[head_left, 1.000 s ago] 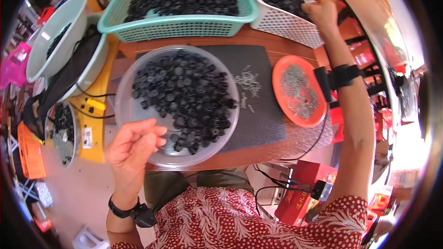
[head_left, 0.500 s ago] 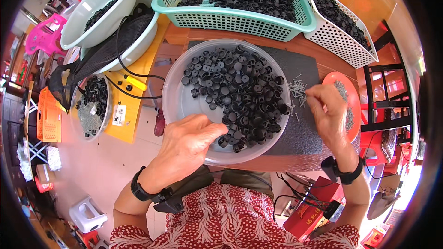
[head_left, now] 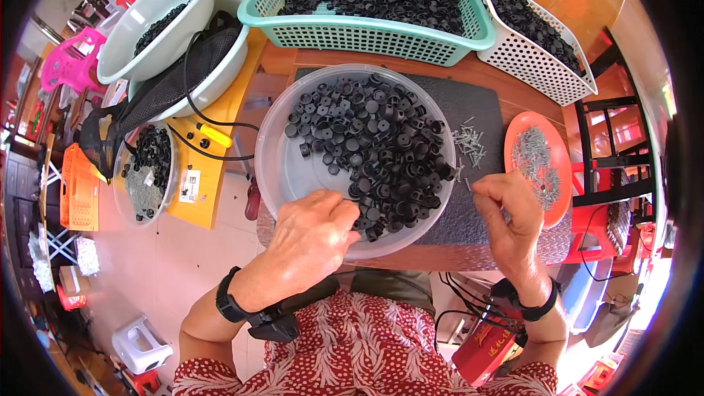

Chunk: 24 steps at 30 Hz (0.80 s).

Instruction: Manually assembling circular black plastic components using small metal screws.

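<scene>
A round clear plastic basin (head_left: 287, 176) holds a heap of small black plastic caps (head_left: 374, 143), piled toward its right side. My left hand (head_left: 314, 238) is over the basin's near edge, fingers curled together beside the closest caps; whatever it may hold is hidden. My right hand (head_left: 511, 214) is pinched above the dark mat (head_left: 469, 103), thumb and forefinger together. A thin metal pin shows near those fingertips, but I cannot tell whether they grip it. Just beyond lies a loose pile of small metal pins (head_left: 470, 143). An orange oval plate (head_left: 519, 128) of similar pins is at the right.
At the back stand a green basket (head_left: 367, 35) and a white basket (head_left: 532, 66), both full of black parts. Pale bowls (head_left: 117, 66), a yellow-handled tool (head_left: 215, 135) and a tub of mixed parts (head_left: 173, 169) are at the left. A black cable (head_left: 220, 119) runs toward the basin.
My right hand has moved nearer to me and slightly left, away from the pin pile, uncovering the orange plate. My left hand has shifted slightly nearer, its fingers more curled.
</scene>
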{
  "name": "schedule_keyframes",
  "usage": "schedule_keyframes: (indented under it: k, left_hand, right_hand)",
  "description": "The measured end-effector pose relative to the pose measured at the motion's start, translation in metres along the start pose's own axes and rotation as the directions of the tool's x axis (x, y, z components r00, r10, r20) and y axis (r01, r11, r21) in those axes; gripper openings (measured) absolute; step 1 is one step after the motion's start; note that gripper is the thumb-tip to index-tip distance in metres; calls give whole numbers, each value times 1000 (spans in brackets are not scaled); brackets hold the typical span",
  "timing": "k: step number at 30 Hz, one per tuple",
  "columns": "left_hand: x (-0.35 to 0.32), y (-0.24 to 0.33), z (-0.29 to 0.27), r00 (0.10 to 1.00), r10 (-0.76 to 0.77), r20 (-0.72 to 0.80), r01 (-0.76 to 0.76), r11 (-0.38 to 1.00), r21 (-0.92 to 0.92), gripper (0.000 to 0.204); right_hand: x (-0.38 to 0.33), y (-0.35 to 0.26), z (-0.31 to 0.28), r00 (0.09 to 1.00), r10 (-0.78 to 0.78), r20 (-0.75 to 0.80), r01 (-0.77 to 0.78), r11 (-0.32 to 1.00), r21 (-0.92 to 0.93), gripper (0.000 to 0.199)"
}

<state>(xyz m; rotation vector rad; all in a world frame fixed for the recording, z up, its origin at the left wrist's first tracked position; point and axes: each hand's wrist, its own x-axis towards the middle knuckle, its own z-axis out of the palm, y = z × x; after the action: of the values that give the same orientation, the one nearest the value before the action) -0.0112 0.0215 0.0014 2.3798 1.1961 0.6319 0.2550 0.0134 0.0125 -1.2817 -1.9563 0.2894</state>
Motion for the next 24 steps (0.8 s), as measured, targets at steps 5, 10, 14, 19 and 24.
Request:
schedule_keyframes:
  k: [5,10,14,19,24]
  left_hand:
    - [-5,-1,-2,988,-155,-6,151,968,-198,23]
    - [-4,15,-5,967,-184,-174,103,913,-396,28]
    - [-3,22,-7,962,-35,-270,-32,970,-242,30]
    - [-2,23,-10,955,-32,-296,-39,972,-230,28]
    - [-3,17,-7,949,-19,-315,-67,963,-262,28]
  right_hand:
    - [1,-34,15,999,-43,-18,45,989,140,17]
    - [-1,-59,46,986,135,96,-165,854,494,18]
    - [-3,-72,60,795,416,442,-592,369,717,18]
    - [5,-72,55,699,467,542,-672,171,720,16]
    - [6,-73,54,681,488,546,-692,186,697,17]
